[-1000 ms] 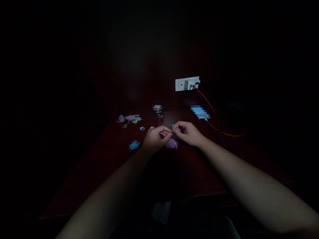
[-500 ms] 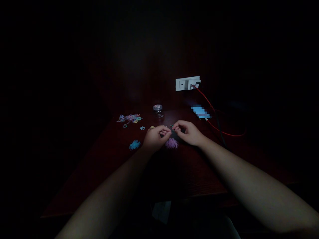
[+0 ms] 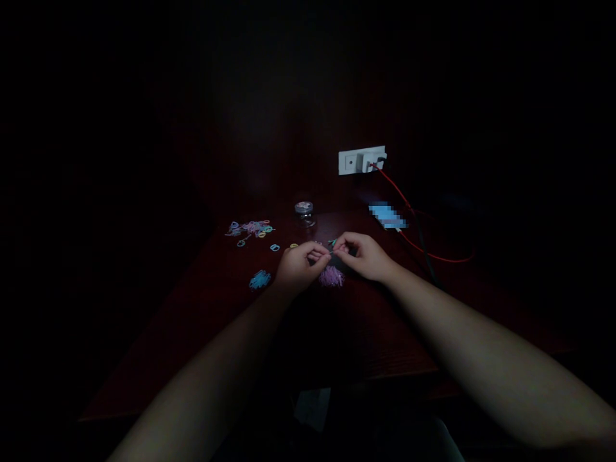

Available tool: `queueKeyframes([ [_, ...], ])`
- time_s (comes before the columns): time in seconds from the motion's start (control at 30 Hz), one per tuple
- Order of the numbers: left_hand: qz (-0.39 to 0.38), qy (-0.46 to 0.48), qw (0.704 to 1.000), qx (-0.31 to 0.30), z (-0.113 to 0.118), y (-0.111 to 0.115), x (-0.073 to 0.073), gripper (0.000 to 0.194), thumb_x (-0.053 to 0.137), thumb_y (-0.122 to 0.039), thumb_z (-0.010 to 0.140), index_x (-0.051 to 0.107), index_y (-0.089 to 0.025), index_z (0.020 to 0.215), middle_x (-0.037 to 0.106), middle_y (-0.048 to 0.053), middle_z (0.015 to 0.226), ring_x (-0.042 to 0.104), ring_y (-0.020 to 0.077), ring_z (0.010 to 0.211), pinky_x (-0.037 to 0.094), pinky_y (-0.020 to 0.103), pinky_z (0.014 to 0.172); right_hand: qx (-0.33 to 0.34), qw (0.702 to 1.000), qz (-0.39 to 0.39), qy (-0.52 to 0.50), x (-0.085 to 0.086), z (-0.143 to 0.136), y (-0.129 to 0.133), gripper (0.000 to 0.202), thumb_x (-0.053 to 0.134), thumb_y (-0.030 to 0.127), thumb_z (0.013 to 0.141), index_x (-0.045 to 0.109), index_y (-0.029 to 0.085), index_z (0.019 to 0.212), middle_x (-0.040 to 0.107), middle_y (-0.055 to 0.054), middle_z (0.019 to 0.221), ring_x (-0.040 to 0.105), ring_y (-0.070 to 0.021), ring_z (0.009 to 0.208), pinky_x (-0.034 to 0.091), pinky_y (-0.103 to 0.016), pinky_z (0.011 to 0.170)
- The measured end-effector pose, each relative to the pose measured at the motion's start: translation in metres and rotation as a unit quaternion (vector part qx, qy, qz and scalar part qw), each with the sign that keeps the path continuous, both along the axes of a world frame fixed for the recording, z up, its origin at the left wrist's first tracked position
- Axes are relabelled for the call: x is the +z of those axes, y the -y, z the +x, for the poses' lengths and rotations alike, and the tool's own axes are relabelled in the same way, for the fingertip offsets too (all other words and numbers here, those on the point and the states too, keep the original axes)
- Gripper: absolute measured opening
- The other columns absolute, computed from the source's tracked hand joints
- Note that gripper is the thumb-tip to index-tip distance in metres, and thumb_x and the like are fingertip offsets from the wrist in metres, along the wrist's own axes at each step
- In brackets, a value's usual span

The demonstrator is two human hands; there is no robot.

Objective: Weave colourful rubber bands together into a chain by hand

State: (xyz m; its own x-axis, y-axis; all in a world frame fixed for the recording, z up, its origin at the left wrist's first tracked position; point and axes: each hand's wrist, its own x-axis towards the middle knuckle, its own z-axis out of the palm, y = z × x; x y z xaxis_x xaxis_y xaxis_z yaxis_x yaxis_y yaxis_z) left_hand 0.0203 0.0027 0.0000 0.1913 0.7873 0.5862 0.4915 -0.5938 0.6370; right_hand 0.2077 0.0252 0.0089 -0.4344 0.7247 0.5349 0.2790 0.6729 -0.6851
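My left hand point(image 3: 301, 265) and my right hand point(image 3: 362, 255) meet above the dark red table, fingertips pinched on a small thin greenish band point(image 3: 331, 252) between them. Just below the fingers lies a pile of purple bands point(image 3: 332, 276). A pile of blue bands point(image 3: 260, 280) is left of my left hand. Farther back on the left is a mixed heap of coloured bands point(image 3: 253, 228), with a single blue band point(image 3: 274, 248) nearer. A yellow band point(image 3: 294, 246) and a green one point(image 3: 332, 242) show partly behind my hands.
A clear round jar with a lid point(image 3: 304, 208) stands behind my hands. A lit phone point(image 3: 387, 216) lies at the back right, on a red cable point(image 3: 394, 184) from a white wall socket point(image 3: 362, 160). The table's front edge point(image 3: 404, 375) crosses below my arms.
The fingertips of my right hand have moved slightly left, closer to those of my left hand. The piles, jar and phone stay where they were.
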Motion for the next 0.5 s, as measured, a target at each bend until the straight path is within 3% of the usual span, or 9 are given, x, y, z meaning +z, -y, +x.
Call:
queueKeyframes([
  [0.5,0.009,0.0,1.0,-0.004,-0.0019,0.0,-0.0011,0.012,0.065,-0.026,0.078,0.065,-0.018,0.086,0.071,0.002,0.082,0.065,0.0112,0.067,0.055,0.022,0.064,-0.011,1.0,0.004,0.007,0.0006,0.0009,-0.0001,0.012,0.059,0.026,0.081,0.063,0.015,0.08,0.059,-0.002,0.069,0.05,-0.0123,0.062,0.042,-0.024,0.059],
])
